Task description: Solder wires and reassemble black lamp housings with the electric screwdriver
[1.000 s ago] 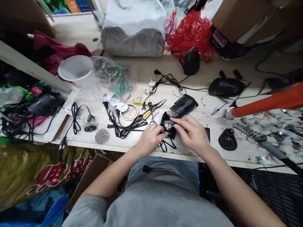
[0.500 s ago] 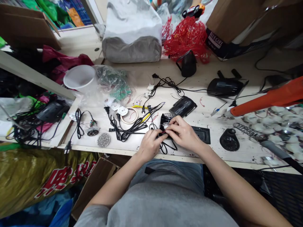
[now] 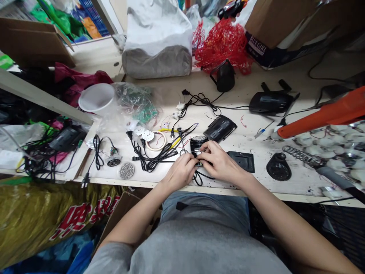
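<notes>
A black plastic housing with a round grille lies at the bench's front edge, partly covered by my fingers. My left hand is closed at its lower left side, fingertips pressed together on something too small to make out. From the right, my right hand reaches over the housing with its fingers pinched on a small part inside, mostly hidden. A black cable loops below the housing. Just right of my right hand lies a flat black panel. Behind it sits a curved black cover.
Black power cords and a metal dish of screws lie to the left. An orange lamp arm, a soldering iron stand's coil and white round parts occupy the right. A white bucket stands behind.
My view has shifted slightly. Both hands stay at the housing, with my fingertips moved a little closer together over it.
</notes>
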{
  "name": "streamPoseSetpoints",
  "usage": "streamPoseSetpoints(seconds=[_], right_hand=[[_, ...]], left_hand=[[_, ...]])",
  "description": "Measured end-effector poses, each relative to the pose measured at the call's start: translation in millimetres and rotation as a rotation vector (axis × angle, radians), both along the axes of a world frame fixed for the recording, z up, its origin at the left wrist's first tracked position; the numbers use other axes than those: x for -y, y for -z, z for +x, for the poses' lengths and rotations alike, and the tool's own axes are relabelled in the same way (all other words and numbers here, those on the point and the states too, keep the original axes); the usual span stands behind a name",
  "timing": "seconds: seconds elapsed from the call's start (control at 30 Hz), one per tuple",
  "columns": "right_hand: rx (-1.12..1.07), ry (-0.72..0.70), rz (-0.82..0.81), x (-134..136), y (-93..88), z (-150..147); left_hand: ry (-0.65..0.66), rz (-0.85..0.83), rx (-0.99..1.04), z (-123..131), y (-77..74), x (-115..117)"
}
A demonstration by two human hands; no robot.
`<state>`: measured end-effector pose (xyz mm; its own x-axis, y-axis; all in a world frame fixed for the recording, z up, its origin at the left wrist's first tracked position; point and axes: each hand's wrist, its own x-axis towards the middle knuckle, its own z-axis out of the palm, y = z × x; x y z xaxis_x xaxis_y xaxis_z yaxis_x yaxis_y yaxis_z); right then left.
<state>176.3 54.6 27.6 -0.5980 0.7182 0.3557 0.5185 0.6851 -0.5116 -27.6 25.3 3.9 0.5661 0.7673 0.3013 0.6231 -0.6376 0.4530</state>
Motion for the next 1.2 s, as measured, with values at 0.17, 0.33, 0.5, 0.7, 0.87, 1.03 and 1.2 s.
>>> streamPoseSetpoints(seconds=[0.17,0.33,0.5,0.7,0.87,1.03,1.2], right_hand=[[0.076,-0.033,0.065,4,4.5,5],[0.156,-0.036,0.126,5,6.5,4],[0.136,-0.110,0.196,4,8.2,7],[0.071,-0.104,0.225,4,11.2,11],[0.210,-0.019,0.197,6,5.5,4],[0.075,-0.028,0.077,7,-2.1,2],[-0.037,-0.025,0.018,8,2.7,7]], left_hand=[[0.003,-0.080,0.058,-1,-2.2,-6],[0.023,-0.136,0.092,-3,-1.8,-7],[0.007,-0.109,0.132,-4,2.1,-5],[0.024,-0.079,0.172,-5,4.4,-4],[0.035,-0.081,0.150,-3,1.5,-7],[0.033,-0.119,0.127,-2,-0.8,-8],[0.014,-0.159,0.117,-2,0.3,-8]])
